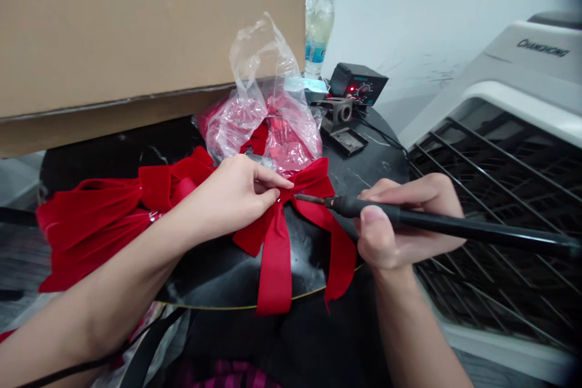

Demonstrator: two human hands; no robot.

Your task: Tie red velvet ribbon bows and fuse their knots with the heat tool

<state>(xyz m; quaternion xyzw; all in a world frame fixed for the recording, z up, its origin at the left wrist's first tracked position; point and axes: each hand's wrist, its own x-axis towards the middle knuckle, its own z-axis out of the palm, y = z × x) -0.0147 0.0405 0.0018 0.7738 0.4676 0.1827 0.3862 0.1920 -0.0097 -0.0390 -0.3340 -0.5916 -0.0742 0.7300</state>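
Observation:
A red velvet bow [276,254] with hanging tails lies at the front of the round black table. My left hand [240,194] pinches the bow near its centre knot, thumb and fingertips close together. In my right hand [400,218] is a black-handled soldering iron [427,224], gripped like a pen. Its metal tip points left and reaches the bow's centre beside my left fingertips; whether it touches the fabric I cannot tell. More red velvet bows [100,206] are piled to the left, partly behind my left forearm.
Behind the bow sits a clear plastic bag [268,66] with red pieces. A cardboard box [150,24] stands at the back left, bottles [321,30] beside it. A control box [359,86] with a lit red light and an iron stand [343,127] are behind right. A white Changhong appliance [513,79] flanks the table.

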